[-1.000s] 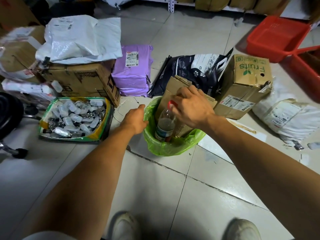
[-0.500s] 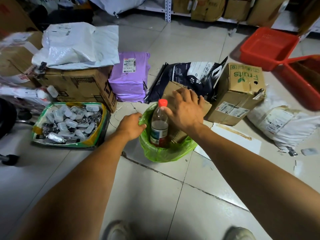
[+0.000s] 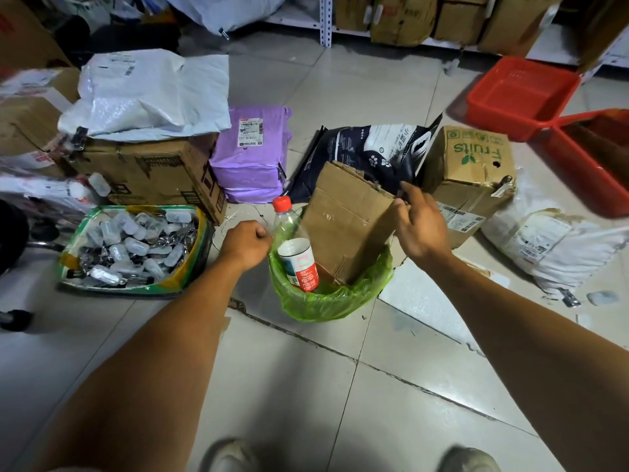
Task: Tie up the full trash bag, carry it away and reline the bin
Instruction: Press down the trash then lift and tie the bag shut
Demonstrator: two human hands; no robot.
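Note:
A small bin lined with a green trash bag point(image 3: 335, 301) stands on the tiled floor in front of me. A folded cardboard piece point(image 3: 347, 219) and a clear bottle with a red cap point(image 3: 294, 247) stick up out of it. My left hand point(image 3: 243, 241) is closed on the bag's left rim. My right hand point(image 3: 420, 226) is at the cardboard's right edge, fingers slightly apart and touching it. The bin itself is hidden under the bag.
A green-edged tray of small plastic items point(image 3: 132, 248) lies to the left. Behind are cardboard boxes point(image 3: 149, 172), purple parcels point(image 3: 253, 155), a dark bag point(image 3: 371, 151) and a fruits box point(image 3: 473, 178). Red baskets point(image 3: 520, 97) stand far right. My shoes point(image 3: 231, 454) are below.
My right hand slid off the top of the cardboard to its right edge. The bottle now leans left. My left hand stays on the bag rim. The view has moved closer.

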